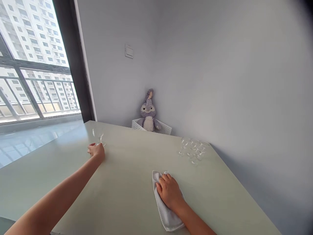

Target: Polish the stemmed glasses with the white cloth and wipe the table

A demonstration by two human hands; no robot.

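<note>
My left hand (96, 150) reaches far across the table, its fingers curled at the foot of a clear stemmed wine glass (100, 134). The glass is upright, and part of its foot is hidden behind the hand. Nearer to me, my right hand (168, 190) is closed over a light grey-white cloth (166, 215) that lies on the tabletop. Its fingers are bent into the fabric, bunching the upper end. A cluster of several clear stemmed glasses (193, 150) stands beyond the right hand, near the table's right far corner.
The pale green table (129, 182) reaches to the walls at the back and right. Behind its far edge, a purple plush toy (148, 119) sits in a white perforated basket (167, 129). A window (36, 71) is at the left, and a light switch (129, 51) is on the wall.
</note>
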